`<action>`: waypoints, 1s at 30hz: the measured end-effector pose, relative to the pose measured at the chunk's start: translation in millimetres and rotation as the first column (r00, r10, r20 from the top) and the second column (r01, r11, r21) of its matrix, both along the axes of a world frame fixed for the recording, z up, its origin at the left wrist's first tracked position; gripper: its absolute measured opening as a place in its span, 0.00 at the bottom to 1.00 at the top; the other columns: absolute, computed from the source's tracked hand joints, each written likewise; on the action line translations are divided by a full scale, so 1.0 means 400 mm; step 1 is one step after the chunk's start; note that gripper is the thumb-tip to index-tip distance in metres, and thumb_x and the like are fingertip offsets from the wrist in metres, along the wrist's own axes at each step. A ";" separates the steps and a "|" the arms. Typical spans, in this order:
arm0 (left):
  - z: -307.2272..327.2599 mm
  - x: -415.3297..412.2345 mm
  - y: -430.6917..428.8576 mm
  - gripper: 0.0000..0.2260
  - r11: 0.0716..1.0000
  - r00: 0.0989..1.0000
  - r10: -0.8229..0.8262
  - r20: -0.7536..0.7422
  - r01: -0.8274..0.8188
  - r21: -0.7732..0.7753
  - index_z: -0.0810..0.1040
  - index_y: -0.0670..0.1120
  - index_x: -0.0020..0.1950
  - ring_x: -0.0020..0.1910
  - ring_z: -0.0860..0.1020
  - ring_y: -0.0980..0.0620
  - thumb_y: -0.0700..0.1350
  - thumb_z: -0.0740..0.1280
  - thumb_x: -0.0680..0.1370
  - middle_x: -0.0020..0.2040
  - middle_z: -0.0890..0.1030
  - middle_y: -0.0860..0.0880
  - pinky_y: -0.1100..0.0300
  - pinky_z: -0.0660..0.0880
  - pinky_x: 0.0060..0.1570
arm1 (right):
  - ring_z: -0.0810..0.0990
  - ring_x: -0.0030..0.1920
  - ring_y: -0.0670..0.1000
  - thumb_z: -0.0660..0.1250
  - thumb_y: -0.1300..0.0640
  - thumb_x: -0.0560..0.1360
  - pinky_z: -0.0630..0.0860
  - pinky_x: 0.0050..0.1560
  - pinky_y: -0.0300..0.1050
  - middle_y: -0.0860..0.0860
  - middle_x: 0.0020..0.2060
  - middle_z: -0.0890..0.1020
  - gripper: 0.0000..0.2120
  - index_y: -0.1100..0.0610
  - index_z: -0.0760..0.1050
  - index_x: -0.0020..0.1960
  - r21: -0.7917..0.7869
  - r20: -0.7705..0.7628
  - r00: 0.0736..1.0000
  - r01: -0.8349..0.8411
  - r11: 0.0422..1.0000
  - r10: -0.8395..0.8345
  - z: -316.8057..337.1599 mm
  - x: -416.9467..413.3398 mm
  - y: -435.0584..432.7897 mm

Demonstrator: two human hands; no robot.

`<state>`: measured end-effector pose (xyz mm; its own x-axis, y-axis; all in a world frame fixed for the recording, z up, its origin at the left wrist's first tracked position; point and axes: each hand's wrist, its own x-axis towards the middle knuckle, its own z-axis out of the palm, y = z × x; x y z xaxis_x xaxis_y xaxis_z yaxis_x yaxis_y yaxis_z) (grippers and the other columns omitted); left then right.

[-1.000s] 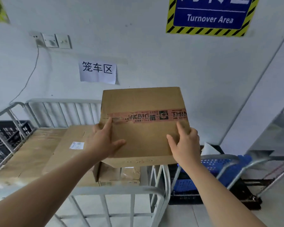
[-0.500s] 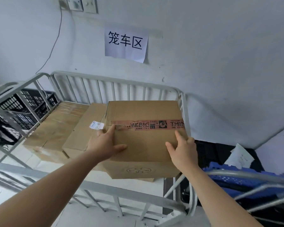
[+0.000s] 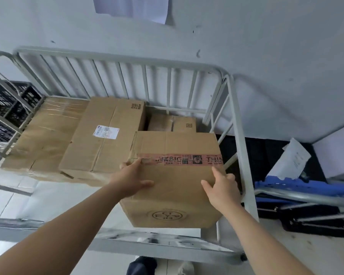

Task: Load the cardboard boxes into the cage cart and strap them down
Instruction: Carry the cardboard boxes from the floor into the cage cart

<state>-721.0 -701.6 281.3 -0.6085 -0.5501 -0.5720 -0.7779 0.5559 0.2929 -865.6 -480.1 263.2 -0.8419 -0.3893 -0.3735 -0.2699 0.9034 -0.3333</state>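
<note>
I have the cardboard box point(image 3: 175, 185) between both hands, in the middle of the frame and a little to the right. My left hand point(image 3: 130, 179) grasps its left edge, thumb lying flat across the top and fingers curled over the side by the torn end of the red printed tape point(image 3: 179, 159). My right hand point(image 3: 220, 185) grasps the right edge the same way, fingers wrapped out of sight. The box sits inside the cage cart point(image 3: 115, 58) at its right end, close to the upright side frame; whether its bottom rests on anything, I cannot tell. Just beside it on the left lies a long box with a shipping label point(image 3: 115, 120), and further left a film-wrapped box point(image 3: 48, 135). A small box point(image 3: 171, 124) shows behind mine, lower down against the back bars. Black crates point(image 3: 4, 108) stand at the left edge, and a blue pallet point(image 3: 306, 187) at the right.
</note>
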 end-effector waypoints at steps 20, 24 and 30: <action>-0.365 -0.079 -0.106 0.38 0.987 0.973 -0.149 0.178 0.135 0.091 0.58 0.55 0.74 0.62 0.73 0.48 0.67 0.68 0.69 0.69 0.68 0.46 0.53 0.72 0.56 | 0.72 0.56 0.58 0.61 0.43 0.77 0.74 0.54 0.48 0.59 0.60 0.67 0.28 0.48 0.59 0.74 0.094 0.206 0.964 0.151 0.984 -0.168 -0.329 -0.015 -0.082; -0.380 -0.084 -0.118 0.38 0.989 0.981 -0.129 0.148 0.116 0.096 0.59 0.56 0.73 0.59 0.74 0.48 0.67 0.69 0.68 0.66 0.70 0.46 0.56 0.71 0.52 | 0.73 0.52 0.57 0.64 0.43 0.75 0.75 0.53 0.48 0.58 0.55 0.69 0.26 0.49 0.65 0.70 0.042 0.158 0.976 0.146 0.988 -0.151 -0.352 -0.028 -0.084; -0.360 -0.057 -0.097 0.36 0.991 0.989 -0.130 0.068 0.127 0.050 0.58 0.55 0.74 0.60 0.74 0.48 0.65 0.68 0.71 0.69 0.67 0.47 0.55 0.72 0.53 | 0.73 0.54 0.56 0.66 0.44 0.74 0.74 0.54 0.47 0.58 0.58 0.68 0.28 0.51 0.65 0.72 -0.027 0.121 0.976 0.186 0.982 -0.182 -0.356 -0.007 -0.062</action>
